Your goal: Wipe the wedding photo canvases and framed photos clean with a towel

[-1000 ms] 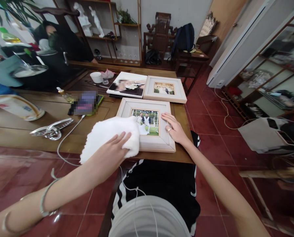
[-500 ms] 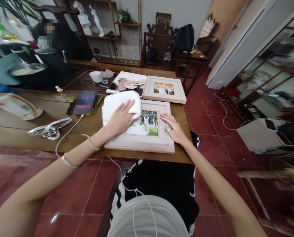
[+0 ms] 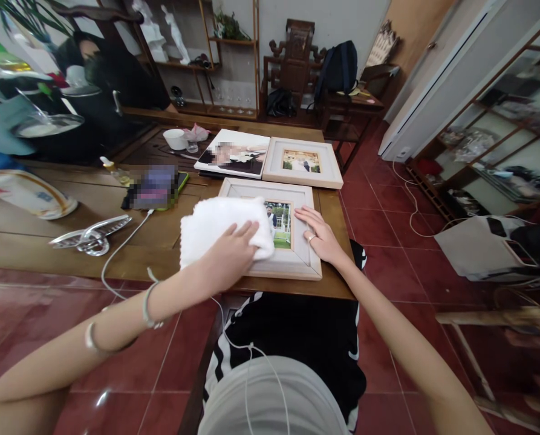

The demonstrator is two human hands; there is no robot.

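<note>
One cloth [image 3: 217, 226] over a picture frame [image 3: 292, 263] on the table [image 3: 16, 241]
Left hand [image 3: 228, 257], nearly flat, grip unclear, has drawn it down, hiding the photo's [image 3: 283, 226] left part; right hand [image 3: 319, 237] lies outspread on the frame.

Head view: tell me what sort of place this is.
Probably a home sitting room or studio: a carved dark-brown wooden chair, a slim white statuette on brown open shelving, and red square floor tiles suggest it.
</note>
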